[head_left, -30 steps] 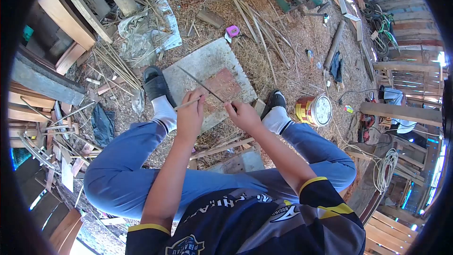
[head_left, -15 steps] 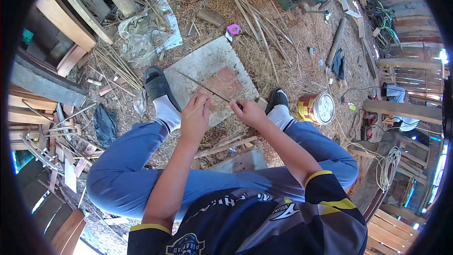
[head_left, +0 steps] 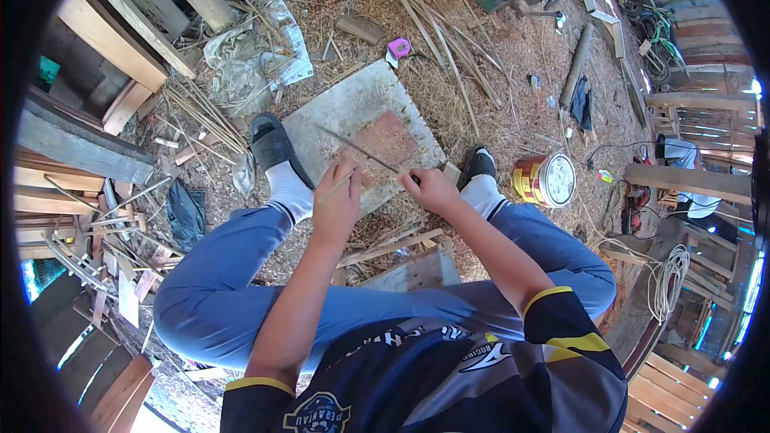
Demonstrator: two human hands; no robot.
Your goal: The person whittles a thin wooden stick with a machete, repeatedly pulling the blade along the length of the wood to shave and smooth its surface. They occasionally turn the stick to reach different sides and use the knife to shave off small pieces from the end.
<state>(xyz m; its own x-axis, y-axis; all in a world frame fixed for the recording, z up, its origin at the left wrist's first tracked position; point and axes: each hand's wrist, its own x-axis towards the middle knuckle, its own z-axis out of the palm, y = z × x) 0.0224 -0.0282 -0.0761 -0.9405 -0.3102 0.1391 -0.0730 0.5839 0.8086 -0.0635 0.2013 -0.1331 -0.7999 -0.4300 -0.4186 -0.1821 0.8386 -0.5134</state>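
My left hand (head_left: 338,188) is closed around a thin, light wooden stick (head_left: 334,187). My right hand (head_left: 429,189) grips the dark handle end of a long thin dark rod (head_left: 355,147), which slants up and left past my left fingertips. Whether the stick and the rod touch is too small to tell. Both hands are above the near part of a pale square board (head_left: 321,116) with a reddish patch, lying on the ground between my feet.
A yellow-and-red bucket (head_left: 542,180) with a white lid stands right of my right foot. Beyond the board lie a pink object (head_left: 399,47) and wooden strips (head_left: 449,48). Coiled rope (head_left: 667,282) is at the right. Part of another person (head_left: 682,156) shows near a wooden beam.
The view has shifted slightly, moving the scene a little to the right. The rod's far tip has drawn slightly closer to my left hand. Both hands keep their hold.
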